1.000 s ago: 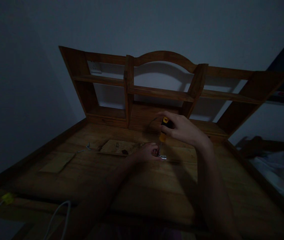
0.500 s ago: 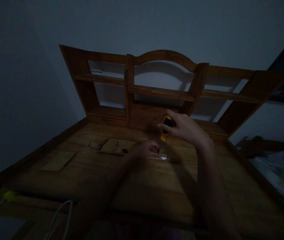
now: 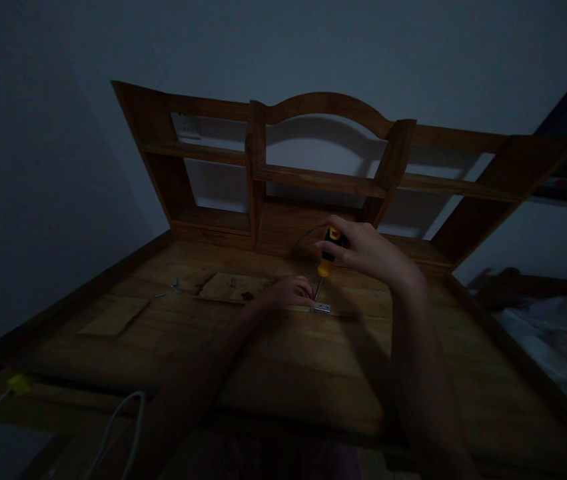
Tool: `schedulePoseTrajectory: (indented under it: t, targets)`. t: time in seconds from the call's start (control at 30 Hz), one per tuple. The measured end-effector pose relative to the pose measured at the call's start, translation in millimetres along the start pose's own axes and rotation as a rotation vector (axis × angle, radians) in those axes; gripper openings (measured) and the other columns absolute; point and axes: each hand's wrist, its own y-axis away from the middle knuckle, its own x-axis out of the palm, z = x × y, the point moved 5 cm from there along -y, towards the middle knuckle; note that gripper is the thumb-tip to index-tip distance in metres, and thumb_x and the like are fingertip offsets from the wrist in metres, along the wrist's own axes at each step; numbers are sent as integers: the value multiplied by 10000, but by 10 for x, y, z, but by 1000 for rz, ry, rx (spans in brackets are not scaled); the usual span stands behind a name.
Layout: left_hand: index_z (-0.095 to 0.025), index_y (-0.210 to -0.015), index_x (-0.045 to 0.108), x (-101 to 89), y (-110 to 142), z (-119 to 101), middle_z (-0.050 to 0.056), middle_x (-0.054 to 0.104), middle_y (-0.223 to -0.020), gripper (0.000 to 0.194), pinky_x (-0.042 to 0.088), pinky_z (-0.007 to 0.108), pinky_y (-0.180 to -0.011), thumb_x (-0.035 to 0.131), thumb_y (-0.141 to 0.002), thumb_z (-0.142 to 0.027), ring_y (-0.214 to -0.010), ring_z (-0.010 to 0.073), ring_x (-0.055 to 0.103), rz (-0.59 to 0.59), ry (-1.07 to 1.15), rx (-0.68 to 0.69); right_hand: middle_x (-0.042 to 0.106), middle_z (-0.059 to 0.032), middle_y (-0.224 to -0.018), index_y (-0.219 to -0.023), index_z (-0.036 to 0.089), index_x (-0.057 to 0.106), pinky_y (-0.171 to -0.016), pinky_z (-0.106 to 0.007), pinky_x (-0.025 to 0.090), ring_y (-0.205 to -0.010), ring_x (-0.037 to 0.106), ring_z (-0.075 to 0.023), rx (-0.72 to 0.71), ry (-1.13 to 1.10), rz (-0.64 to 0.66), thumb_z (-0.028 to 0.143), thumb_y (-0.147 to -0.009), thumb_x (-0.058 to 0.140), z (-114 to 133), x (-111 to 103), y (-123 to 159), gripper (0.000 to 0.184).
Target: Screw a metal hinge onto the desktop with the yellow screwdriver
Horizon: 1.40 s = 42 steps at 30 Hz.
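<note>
Holding the screwdriver, my right grip is closed; nearer and leftward, the metal plate adjoins my curled left grip, whose hold I cannot tell.

A dimly lit room that appears to be in a home: a wooden desk with a built-in hutch of open shelves and an arched top rail stands against a plain painted wall. A wall outlet shows through the shelving at left, and pale, rumpled fabric or plastic lies beside the desk at right.
</note>
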Motion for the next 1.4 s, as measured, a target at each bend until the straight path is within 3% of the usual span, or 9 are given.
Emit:
schedulePoseTrajectory:
  t: [0.17, 0.3, 0.4, 0.6, 0.77, 0.9, 1.13, 1.23, 1.4]
  targets:
    - [-121, -826, 717, 12, 1, -26, 66, 628, -904, 309, 497, 265, -787, 806, -764, -411, -851, 149, 616, -11, -47, 5, 705, -122, -997, -1230, 174, 602, -803, -391, 466, -930, 674, -318, 121, 166, -35, 511, -984, 519, -28, 29, -14, 426]
    - [-116, -817, 715, -2, 8, -47, 70, 629, -898, 305, 489, 266, -786, 797, -776, -407, -844, 148, 610, -22, -67, 35, 668, -136, -1234, -1434, 136, 532, -919, -374, 454, -1102, 634, -303, 93, 19, 7, 330, -920, 554, -8, -15, -6, 550]
    - [-115, -826, 712, -9, 16, -45, 65, 622, -899, 308, 489, 262, -780, 804, -768, -403, -837, 146, 608, -29, -59, 31, 710, -83, -1073, -1440, 158, 540, -819, -316, 465, -970, 661, -244, 68, -58, 39, 260, -899, 564, -7, -48, 4, 551]
    - [-117, -850, 699, 10, 35, -64, 67, 627, -930, 333, 506, 269, -791, 786, -780, -431, -832, 141, 615, -19, 0, -3, 675, -70, -839, -1090, 168, 638, -675, -326, 425, -775, 642, -242, 106, 82, -33, 462, -976, 542, -11, -25, -10, 330]
    - [-116, -857, 678, 19, 28, 24, 58, 619, -907, 333, 505, 260, -747, 790, -777, -419, -793, 132, 615, -32, 11, -12, 680, -139, -1180, -1401, 121, 541, -889, -385, 463, -1017, 644, -292, 86, 51, -32, 403, -961, 535, -15, 3, -6, 523]
    - [-121, -857, 680, 12, 25, 62, 55, 616, -917, 355, 505, 264, -773, 790, -775, -449, -822, 135, 617, -28, 9, 27, 677, -57, -1241, -1456, 178, 539, -856, -297, 474, -967, 655, -203, 20, -112, 9, 261, -935, 567, -21, -35, 4, 529]
    - [-113, -869, 671, 27, 33, 21, 59, 610, -953, 376, 512, 270, -784, 796, -763, -452, -829, 135, 618, -13, 64, -25, 701, -41, -940, -1118, 175, 672, -719, -280, 431, -837, 641, -190, 15, -52, -52, 377, -971, 607, 16, -68, -22, 258]
    - [-109, -860, 671, 33, 33, 10, 52, 611, -920, 380, 512, 273, -781, 813, -745, -443, -819, 136, 618, -23, 71, -36, 674, -65, -854, -954, 176, 631, -678, -314, 398, -806, 637, -229, 88, 103, -85, 500, -975, 579, 0, -53, -27, 329]
    - [-115, -883, 677, 39, 26, 51, 44, 616, -906, 348, 506, 261, -768, 819, -747, -403, -804, 128, 613, -17, 84, -36, 688, -91, -934, -1076, 160, 646, -697, -332, 414, -839, 641, -255, 111, 106, -62, 563, -956, 569, -3, -33, -11, 427]
